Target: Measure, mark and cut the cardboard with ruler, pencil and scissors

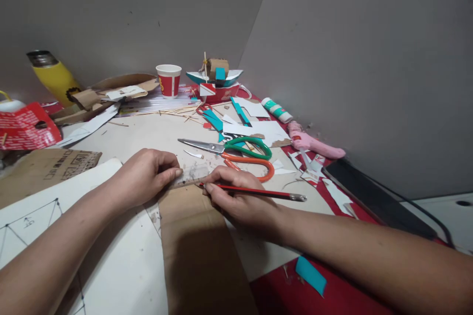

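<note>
Your left hand (148,173) presses a clear ruler (192,175) flat with its fingertips, fingers curled down onto it at the far edge of the cardboard strip (195,246). Your right hand (236,199) is closed in a writing grip on a red pencil (254,191), its tip at the ruler's near edge and its metal end pointing off to the right.

The cardboard lies on the counter (155,133) in front of you, running from the ruler back toward your body, partly over a white sheet (121,256) with drawn lines. It looks light and fairly stiff, though a long strip like this probably bends along its length if lifted by one end. Judging by its size, it would shift easily under a sideways push, so steady downward pressure through the ruler is what keeps it in place. Take hold of it by the long edges, near the middle, if it needs moving.

The ruler looks thin, smooth and likely slippery on the board; spreading your fingertips along it gives better hold than pressing at one spot. The pencil is light and rigid, with a point that may snap under heavy pressure.

Scissors (236,150) with green and orange handles lie just beyond the ruler, apart from both hands. A paper cup (168,79) and a yellow bottle (55,76) stand well back.
</note>
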Tool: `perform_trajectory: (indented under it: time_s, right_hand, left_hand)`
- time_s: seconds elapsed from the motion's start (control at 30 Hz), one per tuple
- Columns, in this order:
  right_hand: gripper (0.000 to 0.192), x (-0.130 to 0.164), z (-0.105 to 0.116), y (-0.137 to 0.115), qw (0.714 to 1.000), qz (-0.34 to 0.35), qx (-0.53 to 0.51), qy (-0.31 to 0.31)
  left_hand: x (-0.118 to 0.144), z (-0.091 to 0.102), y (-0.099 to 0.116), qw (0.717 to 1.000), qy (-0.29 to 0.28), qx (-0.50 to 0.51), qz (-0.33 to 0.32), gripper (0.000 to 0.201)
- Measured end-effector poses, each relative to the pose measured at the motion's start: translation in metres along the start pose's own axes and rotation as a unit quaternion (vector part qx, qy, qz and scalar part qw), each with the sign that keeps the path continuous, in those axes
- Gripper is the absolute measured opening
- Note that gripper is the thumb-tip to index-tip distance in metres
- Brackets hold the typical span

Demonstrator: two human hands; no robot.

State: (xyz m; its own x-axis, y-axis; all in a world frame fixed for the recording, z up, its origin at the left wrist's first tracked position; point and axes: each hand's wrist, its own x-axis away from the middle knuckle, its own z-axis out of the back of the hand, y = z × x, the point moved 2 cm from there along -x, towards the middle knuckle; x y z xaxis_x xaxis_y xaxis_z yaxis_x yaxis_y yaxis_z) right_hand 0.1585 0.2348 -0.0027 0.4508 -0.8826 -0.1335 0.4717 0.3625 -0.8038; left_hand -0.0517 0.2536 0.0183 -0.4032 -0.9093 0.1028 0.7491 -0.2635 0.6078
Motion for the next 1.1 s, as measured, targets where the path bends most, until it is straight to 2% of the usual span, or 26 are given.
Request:
perform_trajectory:
  time_s: [0.7,1.1]
  right_hand:
    - [0.014,0.0004,0.0017,-0.0044,0.999,0.016,0.019,-0.021]
    - [0.013,-0.0018,0.0030,-0.0046,1.000,0.003,0.006,-0.024]
  left_hand:
    - [0.0005,0.0014,0.0020,1.000,-0.008,-0.005,0.007,0.031]
    - [-0.0006,0.0010,0.0019,1.000,-0.011,-0.006,0.009,0.032]
